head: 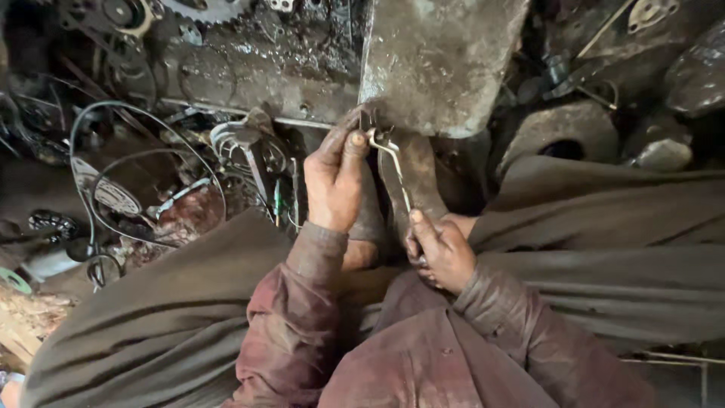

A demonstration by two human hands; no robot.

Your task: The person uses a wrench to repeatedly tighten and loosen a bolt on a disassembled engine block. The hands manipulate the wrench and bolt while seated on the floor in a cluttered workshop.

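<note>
The left hand [334, 181] reaches forward with its fingers curled against the lower edge of a large grey metal plate [438, 60], the thumb pressing at the head of a slim metal wrench [393, 170] where it meets the plate's bottom left corner. The right hand [442, 253] is closed around the wrench's lower end, thumb laid along the shaft, so the tool runs slanting from that grip up to the plate's edge. Whether the wrench head sits on a bolt cannot be told; the spot is dark and greasy. Both hands are blackened with oil, and both sleeves [302, 302] are a worn reddish brown. The plate leans out over the person's lap, which is covered in loose grey-brown cloth [604, 227]. Beyond the plate lies an oily engine block [257, 68] with a toothed sprocket [208, 9] at its upper edge. To the left of the hands, on the dirty floor, lie black cables [143, 151], small metal parts, and a round dark housing [559, 132] sits to the right of the plate.
</note>
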